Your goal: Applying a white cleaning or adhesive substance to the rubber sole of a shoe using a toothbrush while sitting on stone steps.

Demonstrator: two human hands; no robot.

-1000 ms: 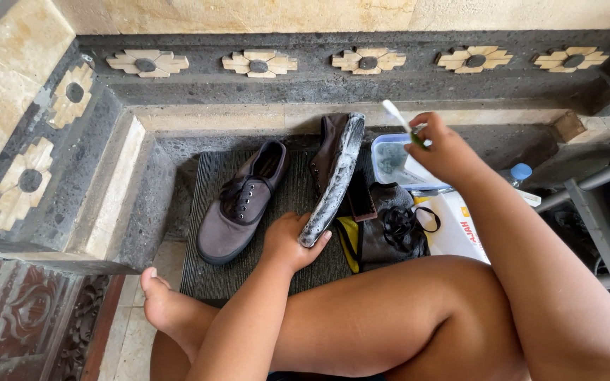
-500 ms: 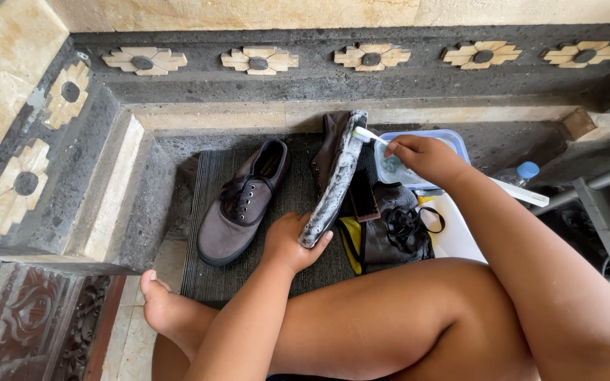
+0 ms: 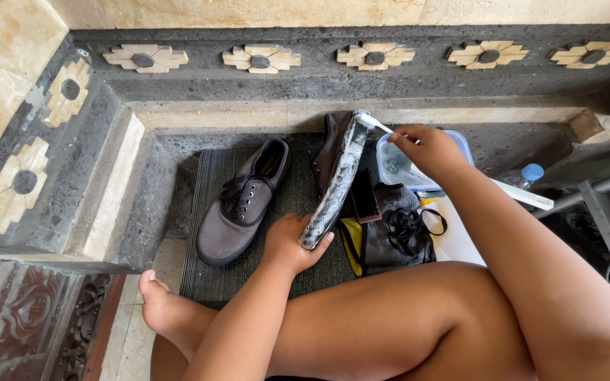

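My left hand [image 3: 292,243] grips the heel end of a dark shoe [image 3: 337,176] held on its side, its soapy sole facing me. In my right hand [image 3: 428,149] is a white toothbrush [image 3: 373,123], whose head touches the toe end of that sole. The matching grey lace-up shoe [image 3: 243,202] lies flat on the dark ribbed mat [image 3: 210,279] to the left.
A clear plastic tub [image 3: 392,169] sits behind my right hand. A brown brush [image 3: 366,200], black laces [image 3: 407,226] on a dark cloth and a blue-capped bottle [image 3: 524,176] lie to the right. Stone ledge with flower tiles [image 3: 259,60] runs behind. My bare legs fill the foreground.
My right hand carried the toothbrush from over the tub leftward to the tip of the held shoe's sole. The left hand and shoe stayed put.
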